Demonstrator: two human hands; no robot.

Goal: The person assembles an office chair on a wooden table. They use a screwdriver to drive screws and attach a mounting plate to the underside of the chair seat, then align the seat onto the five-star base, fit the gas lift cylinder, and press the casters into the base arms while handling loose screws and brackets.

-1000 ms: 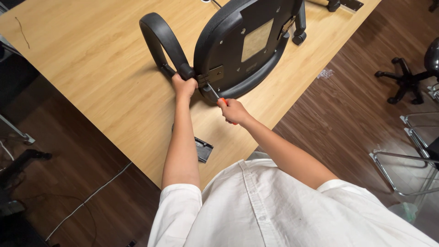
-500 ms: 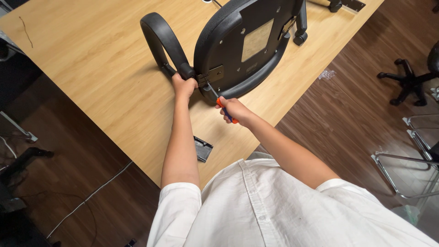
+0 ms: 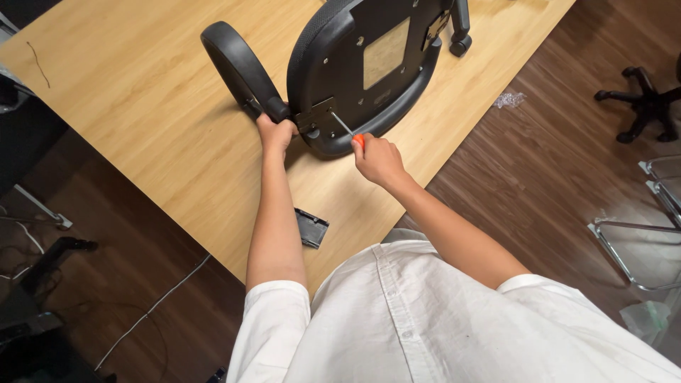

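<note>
Here the left hand grips the armrest to steady the upturned chair seat near the table's near edge, while right-hand fingers clasp a screwdriver against its bracket.

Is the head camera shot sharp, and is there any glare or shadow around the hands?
Head view: sharp and evenly lit, with no strong glare on the light wooden table; soft shadow under the black plastic chair seat by the left hand and right hand; straight edges bow slightly.
</note>
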